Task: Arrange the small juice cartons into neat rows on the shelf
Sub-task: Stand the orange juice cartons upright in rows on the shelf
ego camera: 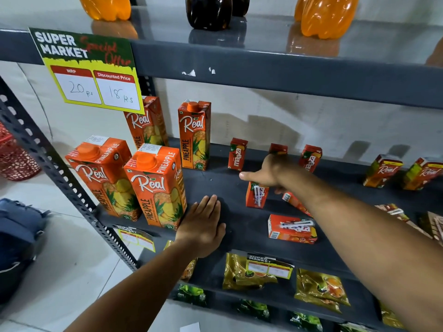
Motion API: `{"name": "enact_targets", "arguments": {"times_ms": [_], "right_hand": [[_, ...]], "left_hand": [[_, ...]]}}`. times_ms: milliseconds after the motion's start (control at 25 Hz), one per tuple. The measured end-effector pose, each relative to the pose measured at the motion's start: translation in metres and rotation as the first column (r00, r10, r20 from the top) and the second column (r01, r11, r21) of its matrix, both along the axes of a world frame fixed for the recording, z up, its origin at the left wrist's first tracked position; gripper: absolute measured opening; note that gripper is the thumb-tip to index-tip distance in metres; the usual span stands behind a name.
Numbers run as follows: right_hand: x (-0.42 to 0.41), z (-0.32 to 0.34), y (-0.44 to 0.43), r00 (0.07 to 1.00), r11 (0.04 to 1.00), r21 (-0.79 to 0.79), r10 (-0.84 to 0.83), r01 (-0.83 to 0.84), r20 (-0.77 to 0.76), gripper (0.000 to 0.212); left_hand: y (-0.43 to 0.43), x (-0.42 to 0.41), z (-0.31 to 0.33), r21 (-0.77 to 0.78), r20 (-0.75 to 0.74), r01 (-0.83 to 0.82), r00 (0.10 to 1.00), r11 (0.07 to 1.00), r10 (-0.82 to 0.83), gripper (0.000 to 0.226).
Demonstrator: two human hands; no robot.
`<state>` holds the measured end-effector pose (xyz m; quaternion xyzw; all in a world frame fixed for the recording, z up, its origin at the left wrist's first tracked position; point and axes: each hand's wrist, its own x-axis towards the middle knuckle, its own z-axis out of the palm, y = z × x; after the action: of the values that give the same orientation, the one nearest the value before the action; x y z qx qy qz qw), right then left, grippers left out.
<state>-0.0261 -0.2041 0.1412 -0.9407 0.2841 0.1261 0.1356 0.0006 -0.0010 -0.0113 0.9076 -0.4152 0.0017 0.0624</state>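
Note:
Small red Maaza juice cartons stand scattered on the dark grey shelf. At the back are one upright carton, a second half hidden behind my right hand, and a third. Nearer the front, one carton stands with its straw side facing me, another leans under my forearm, and one lies flat. My right hand hovers just over the front standing carton, thumb spread out, gripping nothing that I can see. My left hand lies flat and empty on the shelf.
Tall Real pineapple cartons stand at the shelf's left end, right beside my left hand. Two small Real cartons stand at the back right. Soda bottles fill the shelf above, gold pouches the one below. A price sign hangs upper left.

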Motion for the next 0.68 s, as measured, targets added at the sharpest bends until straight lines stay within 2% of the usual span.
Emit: {"name": "enact_targets", "arguments": {"times_ms": [160,200,280,320,400,480,600,680], "right_hand": [[0.004,0.005,0.004,0.974,0.966,-0.131,0.213,-0.222,-0.082,0.037],[0.003,0.007,0.004,0.952,0.944,-0.137,0.284,-0.299,-0.117,0.036],[-0.002,0.011,0.005,0.91,0.908,-0.102,0.393,-0.407,-0.13,0.049],[-0.005,0.01,0.004,0.906,0.904,-0.075,0.414,-0.421,-0.09,0.046],[-0.009,0.013,0.003,0.897,0.896,-0.044,0.44,-0.441,-0.033,0.027],[-0.01,0.015,0.001,0.943,0.943,0.039,0.331,-0.332,0.032,0.041],[-0.009,0.009,0.0,0.927,0.926,0.048,0.374,-0.375,0.026,0.056],[-0.013,0.01,-0.005,0.902,0.901,0.066,0.423,-0.429,0.081,0.076]], "left_hand": [[0.001,0.0,0.0,-0.01,-0.001,0.001,1.0,1.0,-0.001,0.065],[0.001,0.0,0.0,-0.009,-0.001,0.003,1.0,1.0,-0.003,0.065],[0.001,0.001,0.0,-0.003,-0.003,0.002,1.0,1.0,-0.002,0.066],[0.001,0.001,-0.001,0.0,-0.003,0.001,1.0,1.0,-0.001,0.066],[0.001,0.001,-0.001,0.004,-0.001,-0.002,1.0,1.0,0.002,0.066],[0.0,0.001,-0.001,0.006,0.001,-0.002,1.0,1.0,0.002,0.066],[0.001,0.001,-0.001,0.002,0.008,0.0,1.0,1.0,0.0,0.066],[0.001,0.0,-0.001,-0.005,0.01,0.002,1.0,1.0,-0.002,0.066]]}}
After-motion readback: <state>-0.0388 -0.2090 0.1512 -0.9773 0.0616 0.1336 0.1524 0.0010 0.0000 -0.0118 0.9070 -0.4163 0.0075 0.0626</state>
